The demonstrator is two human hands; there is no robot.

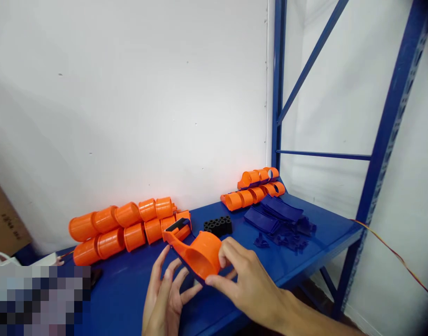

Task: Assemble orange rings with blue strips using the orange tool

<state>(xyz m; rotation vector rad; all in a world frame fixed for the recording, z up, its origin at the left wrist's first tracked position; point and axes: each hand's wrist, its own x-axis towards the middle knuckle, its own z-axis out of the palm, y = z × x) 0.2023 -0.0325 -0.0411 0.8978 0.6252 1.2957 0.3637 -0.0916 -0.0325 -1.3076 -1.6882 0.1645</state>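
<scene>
My right hand (247, 280) grips an orange plastic part (205, 249) by its wide round cup, thumb at the lower rim and fingers over the far side. The part has an open ring-like cup and an arm that tapers up to the left, with a dark blue edge along its underside. Below the arm is my left hand (170, 294), palm up with fingers spread. Its fingertips are close to the underside; whether they touch is unclear. Behind the part lies a block of black tubes (218, 226).
Rows of orange cups (105, 233) lie at the left against the wall. More orange parts (252, 191) stand at the back right, near dark blue plastic pieces (273, 214). A blue rack post (385, 130) rises at the right of the blue table (326, 219).
</scene>
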